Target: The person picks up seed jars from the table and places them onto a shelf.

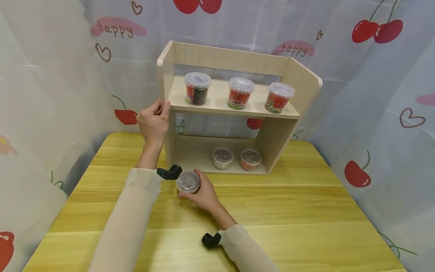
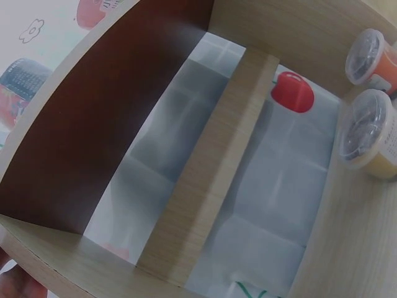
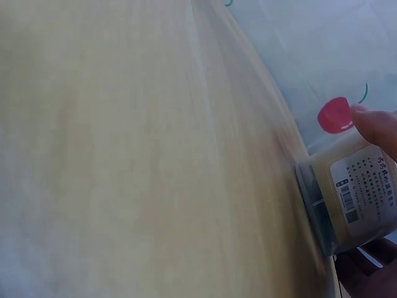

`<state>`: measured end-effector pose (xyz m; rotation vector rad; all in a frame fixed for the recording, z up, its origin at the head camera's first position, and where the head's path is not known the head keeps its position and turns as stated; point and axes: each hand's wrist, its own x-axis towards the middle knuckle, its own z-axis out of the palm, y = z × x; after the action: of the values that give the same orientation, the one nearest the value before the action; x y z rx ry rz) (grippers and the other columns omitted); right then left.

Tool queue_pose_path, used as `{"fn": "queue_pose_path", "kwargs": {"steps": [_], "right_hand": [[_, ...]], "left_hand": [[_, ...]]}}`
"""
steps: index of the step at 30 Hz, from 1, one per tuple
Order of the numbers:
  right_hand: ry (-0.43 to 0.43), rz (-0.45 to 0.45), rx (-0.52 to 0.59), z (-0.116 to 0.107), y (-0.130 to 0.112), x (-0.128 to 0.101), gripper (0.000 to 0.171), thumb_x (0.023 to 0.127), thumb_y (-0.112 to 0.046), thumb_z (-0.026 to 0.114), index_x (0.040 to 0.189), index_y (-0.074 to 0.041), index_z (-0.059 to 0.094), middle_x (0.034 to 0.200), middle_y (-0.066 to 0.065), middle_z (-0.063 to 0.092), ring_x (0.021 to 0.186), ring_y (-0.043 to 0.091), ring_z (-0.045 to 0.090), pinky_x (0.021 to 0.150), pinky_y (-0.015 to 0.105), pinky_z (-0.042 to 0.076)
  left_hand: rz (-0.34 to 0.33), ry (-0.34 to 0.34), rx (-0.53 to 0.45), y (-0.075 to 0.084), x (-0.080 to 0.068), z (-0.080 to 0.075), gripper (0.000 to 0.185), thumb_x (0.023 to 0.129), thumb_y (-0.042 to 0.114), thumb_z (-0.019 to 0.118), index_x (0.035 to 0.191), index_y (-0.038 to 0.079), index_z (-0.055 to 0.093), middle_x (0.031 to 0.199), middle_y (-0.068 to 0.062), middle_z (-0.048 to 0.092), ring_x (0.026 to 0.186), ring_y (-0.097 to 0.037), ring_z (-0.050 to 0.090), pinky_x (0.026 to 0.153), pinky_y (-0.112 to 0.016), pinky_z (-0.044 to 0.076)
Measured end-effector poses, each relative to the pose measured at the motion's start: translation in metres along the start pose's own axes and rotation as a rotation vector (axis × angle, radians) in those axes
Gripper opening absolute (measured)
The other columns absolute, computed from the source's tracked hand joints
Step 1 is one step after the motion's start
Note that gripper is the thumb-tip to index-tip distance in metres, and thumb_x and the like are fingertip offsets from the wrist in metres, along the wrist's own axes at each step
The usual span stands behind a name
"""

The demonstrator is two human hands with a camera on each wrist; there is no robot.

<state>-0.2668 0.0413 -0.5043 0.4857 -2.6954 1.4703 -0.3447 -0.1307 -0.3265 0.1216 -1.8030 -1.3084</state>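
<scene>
**One cup in hand, five on the shelf**

Head view: the right hand (image 1: 202, 194) curls its fingers round a small lidded cup (image 1: 188, 182), which sits upright, or nearly so, low over the counter (image 1: 306, 211) just in front of the shelf (image 1: 234, 109). The cup's lid faces up toward the camera, so its long axis runs roughly vertical. The left hand (image 1: 153, 122) grips the shelf's left side panel at the level of the upper board, thumb in front. Three cups (image 1: 241, 93) stand in a row on the upper board and two cups (image 1: 236, 158) on the lower one. Judging by that, five are placed and the sixth is not yet in; free room shows on the lower board's left.

Left wrist view: the camera looks into the shelf's lower bay, with two cups (image 2: 369, 127) at the right edge of the picture and the rest of that board bare. Little of the hand itself shows.

Right wrist view: the cup (image 3: 350, 192) fills the right side, label with a barcode outward, a fingertip (image 3: 375, 124) on its wall and the counter (image 3: 124, 155) beside it.
</scene>
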Motion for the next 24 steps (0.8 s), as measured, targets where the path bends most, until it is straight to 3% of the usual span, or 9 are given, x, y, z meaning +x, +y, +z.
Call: {"fn": "queue_pose_path", "kwargs": {"steps": [24], "right_hand": [[0.107, 0.001, 0.030, -0.014, 0.000, 0.012, 0.092, 0.071, -0.033, 0.089, 0.144, -0.002, 0.043, 0.134, 0.016, 0.055, 0.121, 0.031, 0.055, 0.103, 0.046, 0.043]], "left_hand": [[0.002, -0.007, -0.007, 0.001, 0.000, -0.001, 0.035, 0.089, 0.033, 0.069, 0.115, 0.009, 0.074, 0.103, -0.010, 0.073, 0.089, -0.020, 0.073, 0.060, -0.012, 0.043]]}}
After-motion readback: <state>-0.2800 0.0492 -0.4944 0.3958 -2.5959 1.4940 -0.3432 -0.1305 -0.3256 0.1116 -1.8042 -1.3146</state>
